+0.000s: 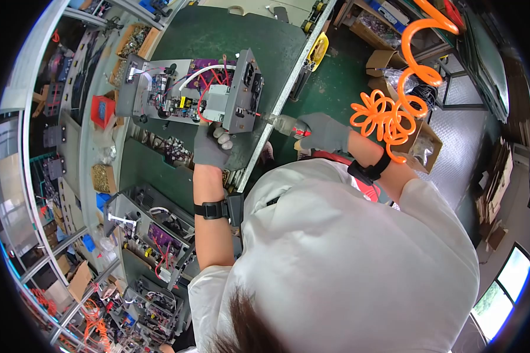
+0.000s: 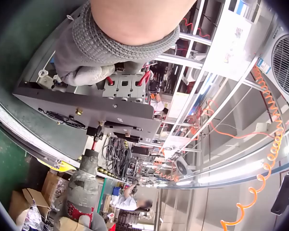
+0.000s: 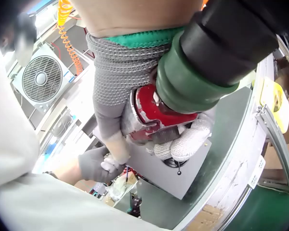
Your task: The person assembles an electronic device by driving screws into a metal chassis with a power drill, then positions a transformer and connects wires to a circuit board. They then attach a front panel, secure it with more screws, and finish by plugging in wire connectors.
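A grey metal chassis (image 1: pixel 176 63) with wiring and a purple board lies on the green bench, its end panel (image 1: pixel 245 94) towards the person. The gloved left hand (image 1: pixel 212 146) is at the chassis edge by the white block (image 1: pixel 218 101); in the left wrist view its curled fingers (image 2: pixel 89 75) touch the block (image 2: pixel 125 86) behind the panel (image 2: pixel 86 108). The gloved right hand (image 1: pixel 324 133) grips a red and grey power screwdriver (image 1: pixel 288 126), seen in the right wrist view with fingers (image 3: pixel 185 144) round the red body (image 3: pixel 151 108). Its bit meets the panel's outer face.
More open chassis units (image 1: pixel 153 229) stand along the bench to the left. Parts bins (image 1: pixel 103 110) line the back rail. An orange coiled hose (image 1: pixel 415 70) hangs at the right, above cardboard boxes (image 1: pixel 424 147). A yellow object (image 1: pixel 318 52) sits by the bench edge.
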A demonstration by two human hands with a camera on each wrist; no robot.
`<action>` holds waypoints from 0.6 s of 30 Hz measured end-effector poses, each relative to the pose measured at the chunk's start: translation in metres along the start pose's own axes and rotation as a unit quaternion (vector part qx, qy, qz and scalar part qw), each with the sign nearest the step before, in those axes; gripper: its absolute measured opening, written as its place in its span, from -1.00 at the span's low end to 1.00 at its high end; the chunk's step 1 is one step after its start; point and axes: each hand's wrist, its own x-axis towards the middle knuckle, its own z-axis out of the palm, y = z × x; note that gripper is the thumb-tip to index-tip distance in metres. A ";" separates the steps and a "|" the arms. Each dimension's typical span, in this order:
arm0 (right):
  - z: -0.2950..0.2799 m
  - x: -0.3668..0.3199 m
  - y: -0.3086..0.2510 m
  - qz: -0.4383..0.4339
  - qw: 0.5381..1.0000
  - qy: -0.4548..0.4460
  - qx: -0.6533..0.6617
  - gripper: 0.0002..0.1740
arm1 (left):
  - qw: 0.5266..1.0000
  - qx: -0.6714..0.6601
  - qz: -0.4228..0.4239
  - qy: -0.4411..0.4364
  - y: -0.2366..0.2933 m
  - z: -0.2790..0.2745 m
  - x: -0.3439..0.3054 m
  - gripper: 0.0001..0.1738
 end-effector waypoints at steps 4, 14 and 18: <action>0.002 -0.003 -0.002 0.009 0.999 -0.011 0.030 -0.43 | 0.999 -0.045 -0.009 -0.015 0.005 0.003 -0.002 -0.62; 0.009 -0.001 0.005 -0.043 0.998 0.020 0.040 -0.48 | 0.978 -0.195 -0.059 0.043 0.008 0.017 -0.006 -0.69; 0.013 0.002 0.018 -0.063 0.996 0.028 0.054 -0.48 | 0.966 -0.254 -0.048 0.032 0.000 0.011 0.006 -0.71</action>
